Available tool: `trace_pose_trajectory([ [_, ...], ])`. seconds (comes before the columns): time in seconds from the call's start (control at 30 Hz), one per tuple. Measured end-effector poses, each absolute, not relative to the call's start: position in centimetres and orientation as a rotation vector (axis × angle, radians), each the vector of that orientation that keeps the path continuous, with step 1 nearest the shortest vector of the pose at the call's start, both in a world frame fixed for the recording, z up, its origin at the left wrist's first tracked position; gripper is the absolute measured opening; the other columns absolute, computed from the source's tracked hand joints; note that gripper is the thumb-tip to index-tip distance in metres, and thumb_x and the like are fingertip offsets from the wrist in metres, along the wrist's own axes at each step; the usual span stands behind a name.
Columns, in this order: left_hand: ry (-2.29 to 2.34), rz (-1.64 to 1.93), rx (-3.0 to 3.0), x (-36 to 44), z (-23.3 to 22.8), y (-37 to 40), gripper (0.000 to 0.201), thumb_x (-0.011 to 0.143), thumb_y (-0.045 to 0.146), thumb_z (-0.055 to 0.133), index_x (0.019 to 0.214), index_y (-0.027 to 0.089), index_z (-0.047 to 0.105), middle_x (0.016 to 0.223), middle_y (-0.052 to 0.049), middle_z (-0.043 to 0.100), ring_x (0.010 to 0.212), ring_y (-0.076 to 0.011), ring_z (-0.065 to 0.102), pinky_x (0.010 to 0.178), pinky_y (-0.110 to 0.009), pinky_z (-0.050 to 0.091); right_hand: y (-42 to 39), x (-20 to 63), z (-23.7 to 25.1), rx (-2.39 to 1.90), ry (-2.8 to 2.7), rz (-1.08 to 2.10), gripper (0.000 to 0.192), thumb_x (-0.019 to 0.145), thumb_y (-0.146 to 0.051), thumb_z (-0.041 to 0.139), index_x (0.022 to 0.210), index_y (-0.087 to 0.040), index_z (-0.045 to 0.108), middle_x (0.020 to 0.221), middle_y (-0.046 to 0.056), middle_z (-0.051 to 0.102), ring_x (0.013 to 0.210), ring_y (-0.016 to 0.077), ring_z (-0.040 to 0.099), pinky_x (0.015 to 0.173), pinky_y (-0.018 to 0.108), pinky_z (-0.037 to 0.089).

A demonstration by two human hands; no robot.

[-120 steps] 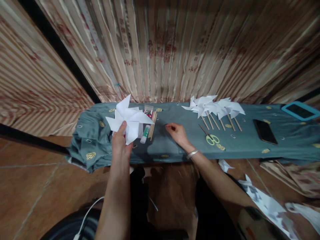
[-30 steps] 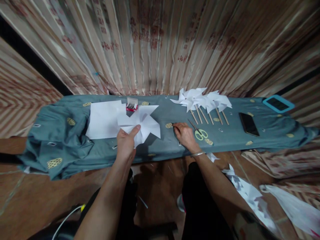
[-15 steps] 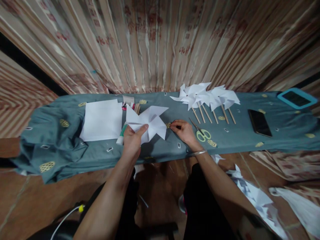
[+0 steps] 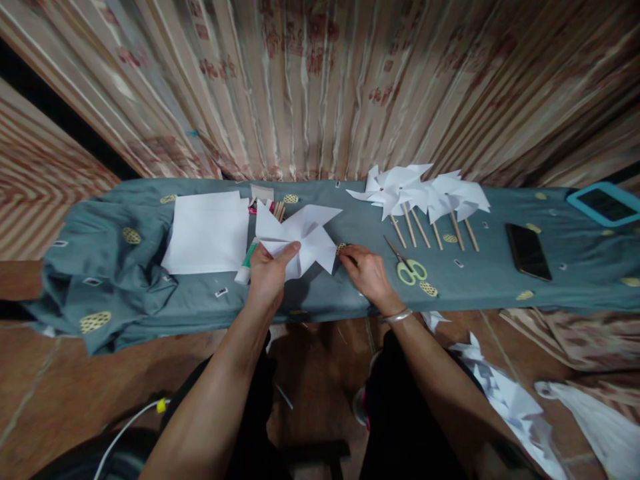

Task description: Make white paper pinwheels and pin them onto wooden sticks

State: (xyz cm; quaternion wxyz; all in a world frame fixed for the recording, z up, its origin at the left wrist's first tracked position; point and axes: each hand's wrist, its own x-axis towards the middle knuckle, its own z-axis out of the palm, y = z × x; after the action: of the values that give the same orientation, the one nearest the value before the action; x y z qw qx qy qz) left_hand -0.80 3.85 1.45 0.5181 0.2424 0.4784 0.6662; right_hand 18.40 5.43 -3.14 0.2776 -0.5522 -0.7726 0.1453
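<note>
The pinwheel (image 4: 300, 239) is hiding part of the glue stick (image 4: 246, 266) and sticks (image 4: 277, 210) beyond the left hand (image 4: 267, 277); whatever the right hand (image 4: 367, 273) is pinching is too small to tell.

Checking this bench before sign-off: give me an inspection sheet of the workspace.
Surface: long bench under a teal cloth, bunched at its left end.
Job's things: folded paper pinwheel in the left hand; right hand pinching at the cloth beside it, item too small to tell.
Clutter: paper sheets, glue stick, finished pinwheels on sticks, scissors, phone, blue-cased tablet.
Grips: left shut on the pinwheel; right unclear.
Cables: white cable on the floor.
Surroundings: striped curtain; paper scraps on the floor.
</note>
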Motion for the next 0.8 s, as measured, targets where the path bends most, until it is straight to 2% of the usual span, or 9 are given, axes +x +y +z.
trace_pose_trajectory([
  [0.2, 1.139, 1.607, 0.596, -0.84, 1.29, 3.89, 0.041, 0.046, 0.024, 0.086, 0.081, 0.012, 0.069, 0.08, -0.004, 0.074, 0.068, -0.0163, 0.065, 0.067, -0.027, 0.051, 5.52, 18.52, -2.36, -1.546, -2.041, 0.428, 0.016, 0.086, -0.015, 0.055, 0.088, -0.02, 0.07, 0.096, 0.007, 0.075, 0.089, 0.0226, 0.07, 0.083, 0.033, 0.051],
  [0.53, 1.134, 1.606, 0.619, -1.1, 1.37, 3.71, 0.043, 0.047, 0.023, 0.085, 0.085, 0.012, 0.07, 0.08, -0.004, 0.074, 0.07, -0.017, 0.066, 0.069, -0.027, 0.051, 5.39, 18.21, -2.23, -1.586, -1.966, 0.491, 0.015, 0.081, -0.016, 0.057, 0.083, -0.02, 0.071, 0.086, 0.004, 0.075, 0.076, 0.0198, 0.069, 0.073, 0.029, 0.05],
  [0.8, 1.14, 1.584, 0.615, -1.06, 1.17, 3.66, 0.039, 0.046, 0.025, 0.086, 0.079, 0.014, 0.069, 0.078, -0.004, 0.074, 0.068, -0.0172, 0.066, 0.067, -0.028, 0.051, 5.21, 18.01, -2.34, -1.556, -1.983, 0.464, 0.017, 0.081, -0.011, 0.054, 0.081, -0.021, 0.068, 0.096, 0.007, 0.074, 0.091, 0.022, 0.069, 0.084, 0.033, 0.05],
])
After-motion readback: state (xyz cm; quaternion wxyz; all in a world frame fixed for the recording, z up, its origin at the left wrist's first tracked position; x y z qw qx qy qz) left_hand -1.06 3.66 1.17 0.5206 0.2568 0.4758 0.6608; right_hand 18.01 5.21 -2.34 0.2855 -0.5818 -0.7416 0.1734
